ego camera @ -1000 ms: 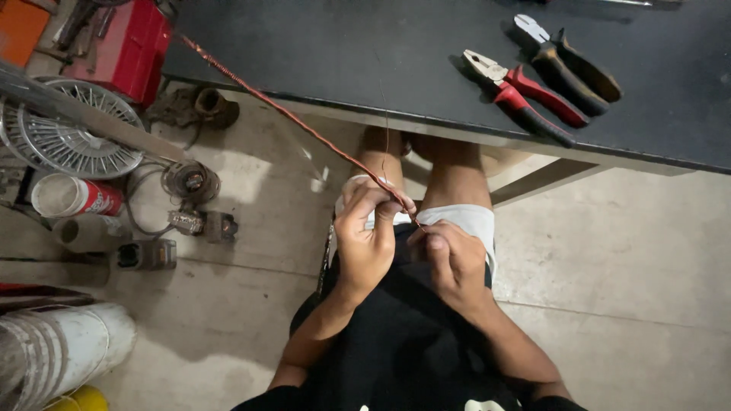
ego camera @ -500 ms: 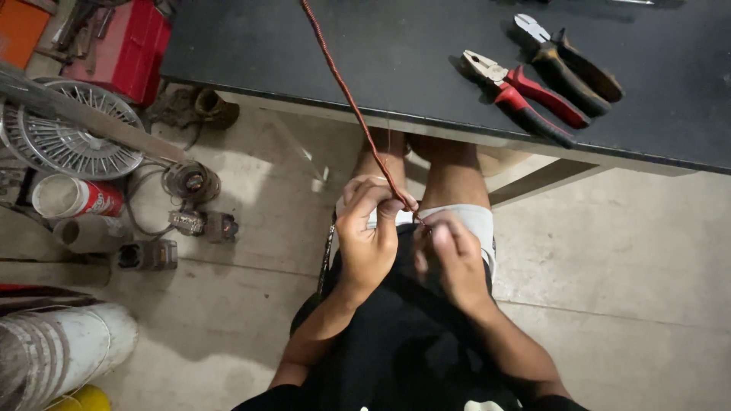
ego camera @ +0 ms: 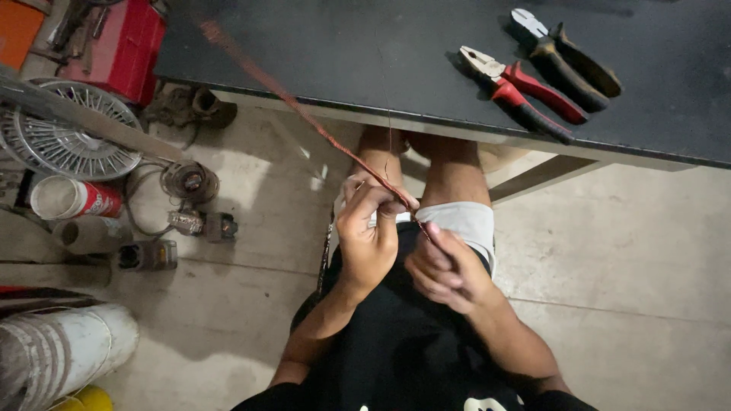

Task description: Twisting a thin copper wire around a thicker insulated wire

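Left hand pinches the copper wire bundle, right hand just beside.

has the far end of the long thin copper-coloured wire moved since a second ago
Yes. The long thin copper-coloured wire swung right then back left against the dark tabletop; left hand and right hand pinch its near end.

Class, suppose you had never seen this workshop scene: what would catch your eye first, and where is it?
The long reddish twisted wire slants from the upper left down to the middle, where the left hand and right hand pinch its end. On the dark table, upper right, lie red-handled pliers beside black-handled cutters.
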